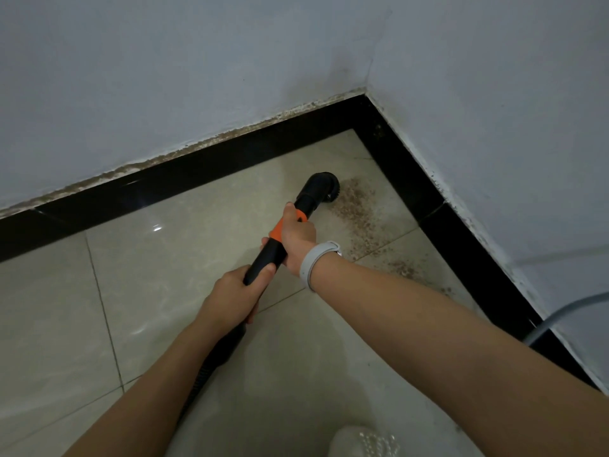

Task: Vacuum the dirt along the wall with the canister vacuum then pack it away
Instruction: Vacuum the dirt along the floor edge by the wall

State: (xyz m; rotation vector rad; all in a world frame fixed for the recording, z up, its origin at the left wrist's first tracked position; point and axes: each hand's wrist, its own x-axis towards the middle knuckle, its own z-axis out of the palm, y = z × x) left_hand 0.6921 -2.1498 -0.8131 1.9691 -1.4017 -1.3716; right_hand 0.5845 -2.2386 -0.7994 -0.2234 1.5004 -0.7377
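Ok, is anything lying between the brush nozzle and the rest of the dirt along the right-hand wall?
Nothing visible does. The brush nozzle sits at the far end of the dirt, which trails over bare tile beside the black skirting. A grey cable lies nearer, against the wall, past the last specks.

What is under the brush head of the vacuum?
The brush head sits at the edge of the brown dirt on the floor tile; whatever lies directly beneath is covered.

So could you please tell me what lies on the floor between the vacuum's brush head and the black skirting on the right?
In the head view, a brown dirt patch covers the tile between the brush head and the skirting.
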